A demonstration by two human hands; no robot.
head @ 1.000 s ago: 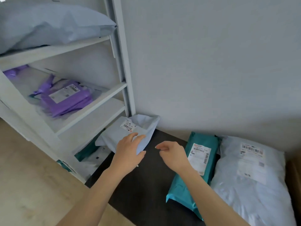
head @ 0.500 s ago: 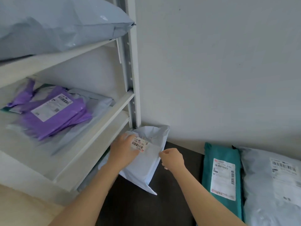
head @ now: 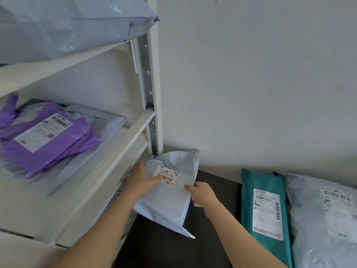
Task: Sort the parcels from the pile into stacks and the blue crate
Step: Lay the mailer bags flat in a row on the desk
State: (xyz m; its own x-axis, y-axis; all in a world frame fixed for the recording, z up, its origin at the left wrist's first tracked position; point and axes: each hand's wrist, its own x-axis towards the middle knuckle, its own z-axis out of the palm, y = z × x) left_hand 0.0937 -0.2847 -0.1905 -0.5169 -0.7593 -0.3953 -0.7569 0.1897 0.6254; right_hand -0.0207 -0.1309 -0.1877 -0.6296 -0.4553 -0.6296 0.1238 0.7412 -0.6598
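Both hands were on the pale parcel [head: 170,202], low in the corner where the white shelf unit [head: 151,78] met the wall [head: 251,74]. The left hand [head: 140,180] had its grip clamped on the parcel's left edge. Its thumb lay across the front by the label [head: 167,176], and its fingertips were lost behind the plastic. The right hand [head: 202,194] pinched the right edge, thumb on top, with the other fingers curled under and mostly out of sight.

The long axis ran away from the person. The far end was up by the wall at the foot of the shelf post, and the near corner pointed down over the dark surface [head: 164,252]. Whether that corner touched it was hard to tell. The label read upside down from here, and the handwriting beyond it was too faint to read. The left forearm covered the parcel's lower left.

The count was one parcel in hand and two lying side by side to the right, touching. These were a teal parcel [head: 264,213] and a large pale parcel [head: 318,229] cut off by the frame. On the middle shelf one purple parcel [head: 46,140] sat atop blurred pale ones, with more purple clipped at the left edge. One bulky pale parcel [head: 67,26] lay on the top shelf.
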